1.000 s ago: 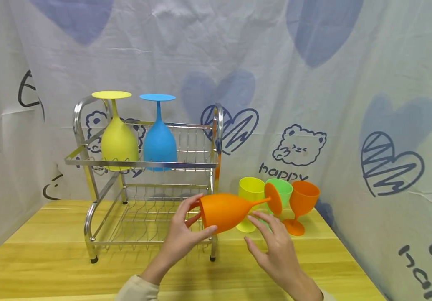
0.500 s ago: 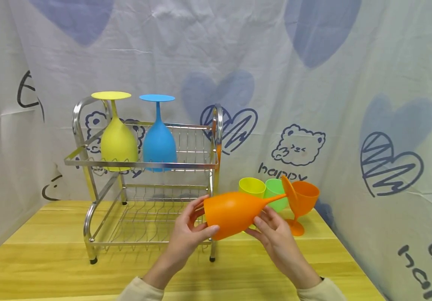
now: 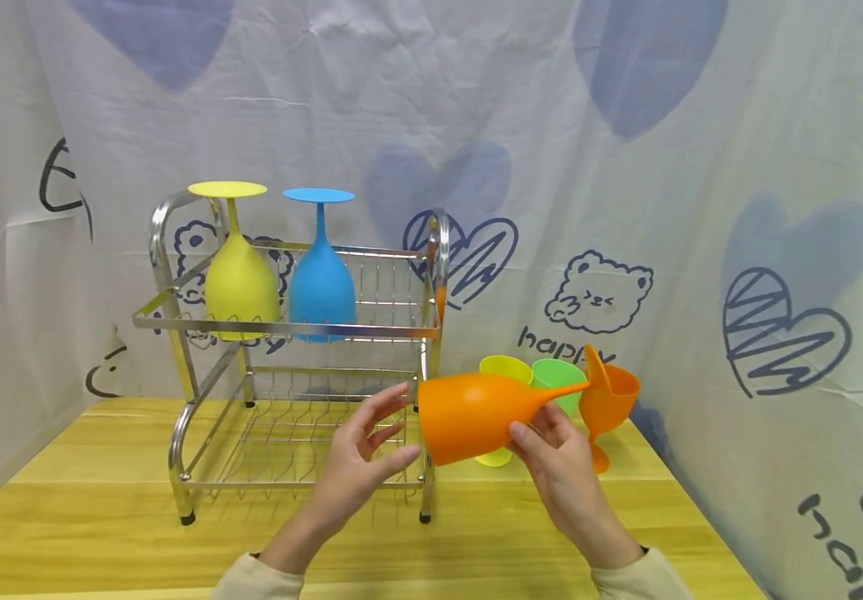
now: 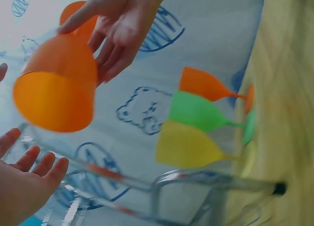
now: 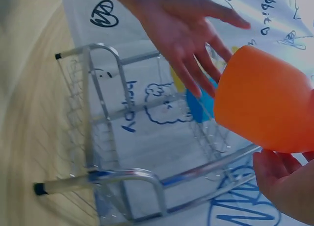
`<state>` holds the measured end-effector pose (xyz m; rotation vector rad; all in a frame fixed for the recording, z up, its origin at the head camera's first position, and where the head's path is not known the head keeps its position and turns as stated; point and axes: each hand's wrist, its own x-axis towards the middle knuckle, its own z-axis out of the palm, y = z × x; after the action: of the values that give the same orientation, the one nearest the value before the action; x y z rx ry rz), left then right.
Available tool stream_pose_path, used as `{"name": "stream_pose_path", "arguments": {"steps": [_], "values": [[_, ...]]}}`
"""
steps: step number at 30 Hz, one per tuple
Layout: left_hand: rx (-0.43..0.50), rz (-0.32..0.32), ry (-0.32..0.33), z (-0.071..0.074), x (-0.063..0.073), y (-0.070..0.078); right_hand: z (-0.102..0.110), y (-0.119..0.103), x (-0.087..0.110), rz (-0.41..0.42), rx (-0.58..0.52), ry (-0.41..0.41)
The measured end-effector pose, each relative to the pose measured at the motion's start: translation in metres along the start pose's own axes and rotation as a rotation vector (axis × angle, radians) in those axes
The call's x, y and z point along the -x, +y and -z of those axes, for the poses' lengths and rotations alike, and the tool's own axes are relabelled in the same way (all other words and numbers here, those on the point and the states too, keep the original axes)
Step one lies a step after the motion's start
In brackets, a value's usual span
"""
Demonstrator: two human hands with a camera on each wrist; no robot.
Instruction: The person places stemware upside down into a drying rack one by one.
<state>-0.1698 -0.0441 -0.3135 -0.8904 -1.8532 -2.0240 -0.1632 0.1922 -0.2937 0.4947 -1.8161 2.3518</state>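
An orange goblet (image 3: 476, 415) lies sideways in the air, its mouth to the left and its foot to the right. My right hand (image 3: 562, 475) grips it near where the bowl narrows into the stem. Just left of the mouth is my left hand (image 3: 352, 462), fingers spread and apart from the goblet, as the left wrist view also shows. On the top shelf of a metal rack (image 3: 288, 328) a yellow goblet (image 3: 242, 287) and a blue goblet (image 3: 322, 292) stand upside down.
Behind the held goblet, a yellow goblet (image 4: 186, 145), a green goblet (image 4: 198, 111) and another orange goblet (image 4: 201, 84) stand upright on the wooden table (image 3: 476, 550). The rack's lower shelf (image 3: 311, 442) is wire. A printed cloth (image 3: 431, 100) hangs behind.
My right hand has come to the orange goblet and taken hold of it. The goblet has shifted right, and my left hand has let go of its rim.
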Motion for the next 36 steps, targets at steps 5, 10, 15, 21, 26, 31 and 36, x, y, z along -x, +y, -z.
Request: {"name": "stream_pose_path", "arguments": {"steps": [5,10,15,21,26,31,36], "values": [[-0.149,-0.097,0.055,0.021,-0.001,0.021,0.002,-0.014,-0.007,0.134,-0.017,-0.01],[-0.321,-0.208,0.133,0.046,-0.004,0.045,0.003,-0.03,-0.02,0.236,-0.033,-0.013],[-0.525,-0.213,0.239,0.076,-0.008,0.071,-0.002,-0.049,-0.035,0.262,0.031,0.037],[-0.731,-0.213,0.368,0.121,-0.015,0.087,-0.014,-0.072,-0.055,0.273,0.162,0.039],[-0.837,-0.186,0.394,0.154,-0.017,0.088,-0.029,-0.086,-0.074,0.329,0.289,0.004],[-0.866,-0.143,0.429,0.174,-0.021,0.087,-0.046,-0.093,-0.094,0.413,0.428,-0.03],[-0.81,-0.011,0.425,0.194,-0.023,0.084,-0.065,-0.097,-0.109,0.432,0.531,-0.049]]}}
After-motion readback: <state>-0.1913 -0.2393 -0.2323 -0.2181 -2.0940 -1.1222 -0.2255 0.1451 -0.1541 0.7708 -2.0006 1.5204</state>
